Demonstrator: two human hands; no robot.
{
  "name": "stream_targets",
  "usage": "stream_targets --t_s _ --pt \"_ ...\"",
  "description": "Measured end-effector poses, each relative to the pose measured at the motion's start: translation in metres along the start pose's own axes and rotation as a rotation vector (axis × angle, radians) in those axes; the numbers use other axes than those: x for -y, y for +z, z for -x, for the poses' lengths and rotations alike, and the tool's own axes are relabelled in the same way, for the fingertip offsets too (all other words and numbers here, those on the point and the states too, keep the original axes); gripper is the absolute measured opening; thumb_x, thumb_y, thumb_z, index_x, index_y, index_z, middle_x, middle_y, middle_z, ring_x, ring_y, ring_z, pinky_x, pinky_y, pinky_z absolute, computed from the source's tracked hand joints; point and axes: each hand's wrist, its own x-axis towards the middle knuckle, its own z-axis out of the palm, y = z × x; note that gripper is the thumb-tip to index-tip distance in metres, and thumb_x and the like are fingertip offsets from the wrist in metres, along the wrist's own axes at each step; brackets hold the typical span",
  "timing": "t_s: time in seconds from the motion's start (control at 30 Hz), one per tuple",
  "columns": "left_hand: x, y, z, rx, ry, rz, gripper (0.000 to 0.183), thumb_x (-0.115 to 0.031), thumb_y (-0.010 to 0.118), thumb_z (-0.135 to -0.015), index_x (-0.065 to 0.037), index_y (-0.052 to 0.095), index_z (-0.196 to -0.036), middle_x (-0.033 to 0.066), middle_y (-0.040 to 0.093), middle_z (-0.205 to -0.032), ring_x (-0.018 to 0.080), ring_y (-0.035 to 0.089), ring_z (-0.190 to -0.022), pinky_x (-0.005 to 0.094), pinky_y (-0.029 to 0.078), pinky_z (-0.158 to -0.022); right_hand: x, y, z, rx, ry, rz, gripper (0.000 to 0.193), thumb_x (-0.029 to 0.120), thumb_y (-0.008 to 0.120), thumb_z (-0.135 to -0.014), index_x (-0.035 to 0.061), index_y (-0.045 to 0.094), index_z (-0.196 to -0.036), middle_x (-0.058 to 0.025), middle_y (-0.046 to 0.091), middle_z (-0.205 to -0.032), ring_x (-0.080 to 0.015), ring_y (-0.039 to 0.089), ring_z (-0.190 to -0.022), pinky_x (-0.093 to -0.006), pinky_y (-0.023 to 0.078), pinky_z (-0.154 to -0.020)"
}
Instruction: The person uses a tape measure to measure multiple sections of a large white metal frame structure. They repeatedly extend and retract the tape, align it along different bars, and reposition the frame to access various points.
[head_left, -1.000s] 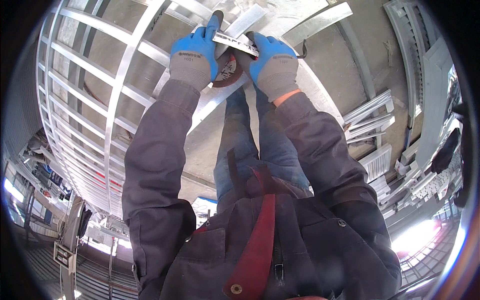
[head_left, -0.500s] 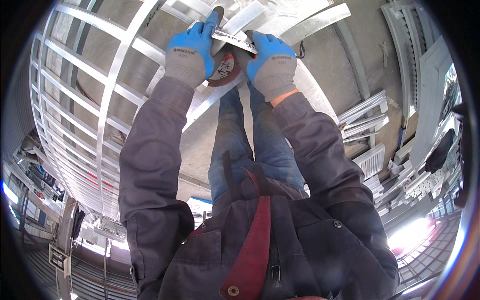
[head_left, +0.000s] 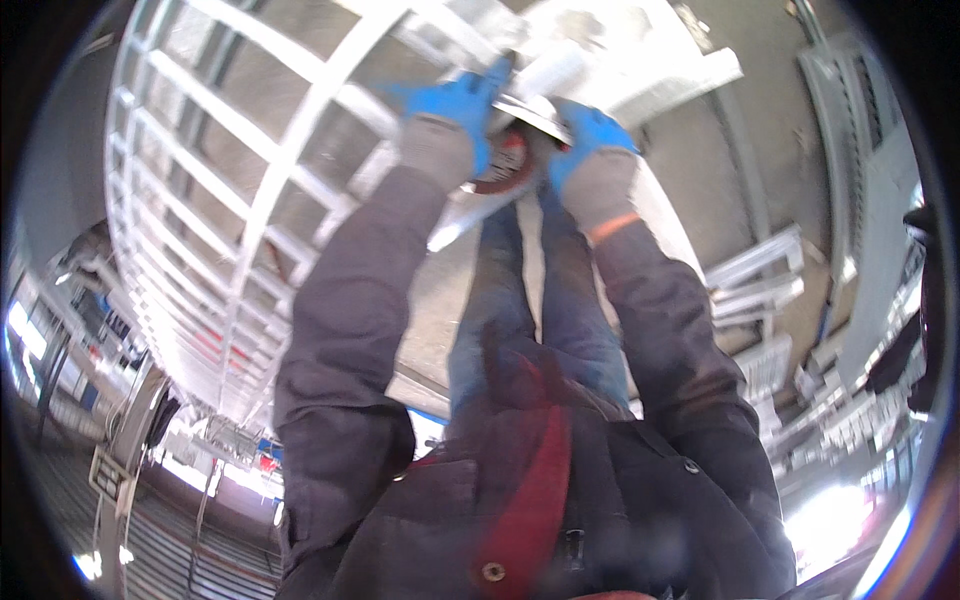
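Observation:
Both my hands wear blue and grey gloves and are far out in front of me, above my legs. Between them is a round disc (head_left: 503,165) with a reddish label and a brown rim, apparently part of an angle grinder whose body is mostly hidden. A pale metal strip (head_left: 535,118) crosses above the disc from one hand to the other. My left hand (head_left: 440,125) is closed at the disc's left, one finger reaching up. My right hand (head_left: 598,150) is closed at its right. A light metal bar (head_left: 465,218) passes under the disc.
A large ladder-like metal frame (head_left: 290,150) curves along the left. Bright flat metal pieces (head_left: 690,85) lie beyond my hands. Bundled profiles (head_left: 760,275) are at the right, with longer stacked lengths (head_left: 835,170) past them. My legs (head_left: 510,270) stand below the disc.
The whole view has shifted, so hands, disc and frame appear farther right and slightly lower, with motion blur. Both hands keep the same hold around the disc.

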Motion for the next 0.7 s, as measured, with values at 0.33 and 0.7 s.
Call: stream_targets --t_s 0.33,0.7 --pt "-0.003 -0.014 0.003 0.118 0.008 -0.088 0.088 -0.041 0.082 -0.087 -0.017 0.041 -0.16 0.0109 0.066 -0.123 0.0265 0.07 -0.109 0.0399 0.057 -0.093 0.004 -0.003 -0.003 0.072 0.042 0.01 0.044 0.031 0.08 -0.084 0.0114 0.073 -0.123 -0.0135 0.071 -0.097 -0.0331 0.071 -0.092 -0.0446 0.055 -0.08" --pt "0.002 -0.013 0.006 0.01 0.048 0.06 0.091 -0.028 0.077 -0.089 -0.02 0.03 -0.167 0.0148 0.068 -0.117 0.0328 0.071 -0.103 0.0445 0.055 -0.087 -0.002 -0.002 -0.002 0.012 -0.049 -0.036 0.04 0.027 0.08 -0.084 0.0097 0.073 -0.119 -0.016 0.072 -0.1 -0.0379 0.069 -0.094 -0.0481 0.055 -0.081"
